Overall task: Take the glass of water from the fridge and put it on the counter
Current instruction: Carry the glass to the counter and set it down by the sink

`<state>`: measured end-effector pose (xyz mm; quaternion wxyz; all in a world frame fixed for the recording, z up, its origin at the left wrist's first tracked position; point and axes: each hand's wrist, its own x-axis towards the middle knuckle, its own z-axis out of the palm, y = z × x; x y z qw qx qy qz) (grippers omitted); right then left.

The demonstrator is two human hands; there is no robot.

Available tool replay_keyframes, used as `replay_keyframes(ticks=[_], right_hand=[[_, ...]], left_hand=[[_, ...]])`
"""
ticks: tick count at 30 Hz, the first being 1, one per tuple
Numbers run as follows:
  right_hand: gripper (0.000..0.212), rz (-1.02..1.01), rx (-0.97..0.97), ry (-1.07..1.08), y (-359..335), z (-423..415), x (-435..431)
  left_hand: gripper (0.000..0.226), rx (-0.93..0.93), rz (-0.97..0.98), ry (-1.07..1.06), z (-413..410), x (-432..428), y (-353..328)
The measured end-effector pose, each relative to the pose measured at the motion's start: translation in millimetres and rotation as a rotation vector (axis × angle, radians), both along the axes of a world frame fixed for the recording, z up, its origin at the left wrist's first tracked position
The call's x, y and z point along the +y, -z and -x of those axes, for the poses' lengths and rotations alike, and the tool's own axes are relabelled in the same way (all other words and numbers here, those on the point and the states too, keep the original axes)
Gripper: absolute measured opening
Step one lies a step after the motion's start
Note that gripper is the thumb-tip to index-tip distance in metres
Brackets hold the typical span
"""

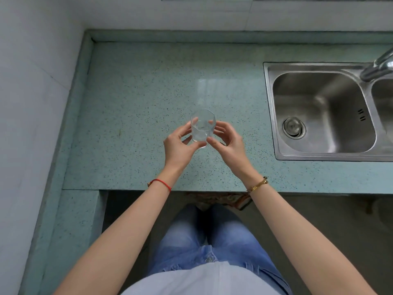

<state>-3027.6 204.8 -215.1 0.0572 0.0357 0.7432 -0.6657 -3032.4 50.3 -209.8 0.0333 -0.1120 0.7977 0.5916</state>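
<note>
A clear faceted glass of water [202,126] stands upright over the middle of the speckled blue-green counter [138,99]. My left hand [180,143] cups its left side, thumb near the base and fingertips at the rim. My right hand [227,141] cups the right side the same way. Both hands touch the glass. I cannot tell whether its base rests on the counter or hovers just above it. The fridge is not in view.
A steel double sink [323,111] is set into the counter at the right, with a tap [380,64] over it. White tiled walls [32,81] close the left and back. The counter's front edge [191,188] runs under my wrists.
</note>
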Motion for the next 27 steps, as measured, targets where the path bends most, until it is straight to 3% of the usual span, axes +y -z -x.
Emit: replay_keyframes(ticks=[27], right_hand=[[0.043, 0.008, -0.075, -0.034, 57, 14, 6]], left_hand=[[0.063, -0.071, -0.046, 0.024, 10, 6, 65]])
